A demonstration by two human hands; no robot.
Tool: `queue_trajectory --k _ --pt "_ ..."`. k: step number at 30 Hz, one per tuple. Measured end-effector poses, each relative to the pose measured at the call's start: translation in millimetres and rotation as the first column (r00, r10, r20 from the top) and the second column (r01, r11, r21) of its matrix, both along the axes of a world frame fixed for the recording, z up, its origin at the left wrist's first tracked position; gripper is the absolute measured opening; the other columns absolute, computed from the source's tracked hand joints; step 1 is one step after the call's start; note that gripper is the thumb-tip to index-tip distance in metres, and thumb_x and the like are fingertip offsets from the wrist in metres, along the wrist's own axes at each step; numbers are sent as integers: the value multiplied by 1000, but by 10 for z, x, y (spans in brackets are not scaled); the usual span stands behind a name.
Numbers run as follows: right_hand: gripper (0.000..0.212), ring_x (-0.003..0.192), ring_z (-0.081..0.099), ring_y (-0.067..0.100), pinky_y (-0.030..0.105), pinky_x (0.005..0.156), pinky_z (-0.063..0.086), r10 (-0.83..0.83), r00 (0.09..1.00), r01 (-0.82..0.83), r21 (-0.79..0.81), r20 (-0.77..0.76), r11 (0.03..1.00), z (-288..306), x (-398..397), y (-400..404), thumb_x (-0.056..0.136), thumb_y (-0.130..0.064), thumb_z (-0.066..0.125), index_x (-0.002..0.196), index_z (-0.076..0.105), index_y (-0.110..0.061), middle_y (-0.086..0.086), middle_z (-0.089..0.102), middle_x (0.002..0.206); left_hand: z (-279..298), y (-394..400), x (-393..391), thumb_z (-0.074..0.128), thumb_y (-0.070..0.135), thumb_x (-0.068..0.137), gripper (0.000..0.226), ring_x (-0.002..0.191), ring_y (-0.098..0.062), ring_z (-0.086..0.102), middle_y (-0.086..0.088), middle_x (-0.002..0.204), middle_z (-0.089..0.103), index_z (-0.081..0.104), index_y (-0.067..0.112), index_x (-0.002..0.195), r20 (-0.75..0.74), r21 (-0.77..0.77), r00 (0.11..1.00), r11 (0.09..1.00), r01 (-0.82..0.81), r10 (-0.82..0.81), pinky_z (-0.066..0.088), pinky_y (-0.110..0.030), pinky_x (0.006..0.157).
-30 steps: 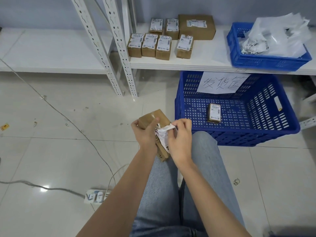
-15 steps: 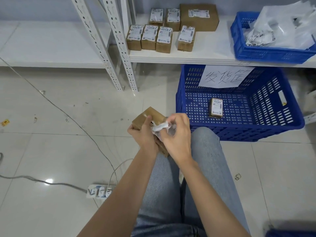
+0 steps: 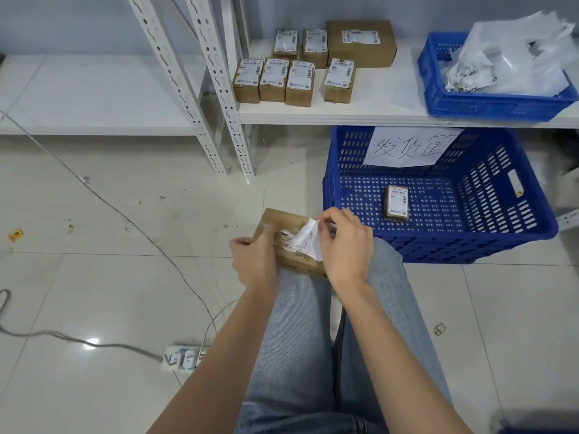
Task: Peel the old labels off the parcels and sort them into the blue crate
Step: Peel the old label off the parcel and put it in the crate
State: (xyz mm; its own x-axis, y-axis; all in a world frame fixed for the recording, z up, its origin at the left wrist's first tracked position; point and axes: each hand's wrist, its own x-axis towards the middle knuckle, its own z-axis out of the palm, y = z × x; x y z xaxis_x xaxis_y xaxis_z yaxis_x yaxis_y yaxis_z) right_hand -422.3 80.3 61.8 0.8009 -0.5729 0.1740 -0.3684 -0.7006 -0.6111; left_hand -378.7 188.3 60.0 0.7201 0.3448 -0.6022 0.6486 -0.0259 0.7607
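We are partway through: our left hand grips the brown parcel by its near-left edge, thumb pressed on top, and braces it on our knee just beside the near-left corner of the big blue crate. Our right hand pinches the crumpled white label between thumb and fingertips and lifts it off the top face; the label looks mostly loose, though a strip near the parcel's middle seems to cling on, so this peel is not yet finished. Inside the crate we count one small parcel, and it carries a label, so we cannot tell from here whether that is an old one or a fresh one. On the shelf above and behind the crate, seven parcels wait: six small boxes in two rows, and one larger box at the back, each with a label still on. That makes nine parcels in all: one in the crate, one in our hands, seven untouched. We judge the job to be barely begun, with this parcel to be cleared and dropped in before the shelf stock is worked through. We count two blue crates: the big one on the floor with a handwritten paper sign on its far wall, and a smaller crate on the shelf above it, heaped with white scraps.
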Motion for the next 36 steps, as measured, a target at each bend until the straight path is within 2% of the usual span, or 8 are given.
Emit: queue_trajectory --k 4,9,13,18,23,26,31,36 --pt "5 70 59 21 39 68 53 94 995 -95 32 29 995 -7 37 1 92 -11 63 88 64 -14 -1 61 90 62 47 100 68 15 69 42 113 -30 50 -7 123 49 48 12 106 334 571 829 796 200 -448 43 -44 91" --pt "4 87 56 18 37 77 52 146 986 -150 59 78 987 -32 32 27 91 -7 62 89 63 -10 -1 56 98 34 85 354 57 52 91 40 120 -21 54 2 136 53 60 33 126 -54 477 578 488 731 -814 42 -38 100" --pt "4 98 52 21 34 86 43 76 997 -73 -90 31 993 -50 -3 64 86 -6 65 86 65 -11 2 61 96 50 -4 226 63 58 85 32 88 -17 56 6 112 54 66 30 101 -39 529 713 591 609 -700 38 -28 78" --pt "9 97 52 18 31 90 42 110 992 -109 -22 60 994 -85 -111 218 85 -3 61 89 65 -10 0 63 100 59 -40 98 60 57 87 37 93 -24 61 2 120 53 65 28 108 -11 570 828 677 466 -561 37 -29 75" --pt "19 97 53 13 38 93 45 -24 986 -39 371 163 928 32 -143 216 92 -8 52 102 64 -17 -20 55 94 74 -88 118 65 55 83 32 99 -26 60 2 115 50 65 28 101 39 538 854 731 420 -519 39 -32 75" --pt "45 111 48 4 18 97 42 -90 976 -22 505 197 863 122 -165 268 91 -24 62 134 47 -29 -13 48 120 87 -129 127 71 52 80 26 101 -25 58 3 112 50 66 30 92 92 502 879 784 365 -468 40 -31 75" --pt "41 131 40 22 42 106 35 -187 982 184 109 11 977 116 -103 305 71 -56 73 87 62 -21 1 45 132 102 -153 107 68 51 83 29 109 -25 52 2 120 47 65 27 100 83 467 917 828 310 -390 37 -33 76" --pt "23 115 54 22 30 93 40 -83 980 164 485 -183 859 135 7 179 81 -31 74 66 61 -19 8 55 130 47 -113 80 68 52 82 28 106 -24 55 4 116 49 67 28 97 142 466 914 840 278 -381 44 -34 77"
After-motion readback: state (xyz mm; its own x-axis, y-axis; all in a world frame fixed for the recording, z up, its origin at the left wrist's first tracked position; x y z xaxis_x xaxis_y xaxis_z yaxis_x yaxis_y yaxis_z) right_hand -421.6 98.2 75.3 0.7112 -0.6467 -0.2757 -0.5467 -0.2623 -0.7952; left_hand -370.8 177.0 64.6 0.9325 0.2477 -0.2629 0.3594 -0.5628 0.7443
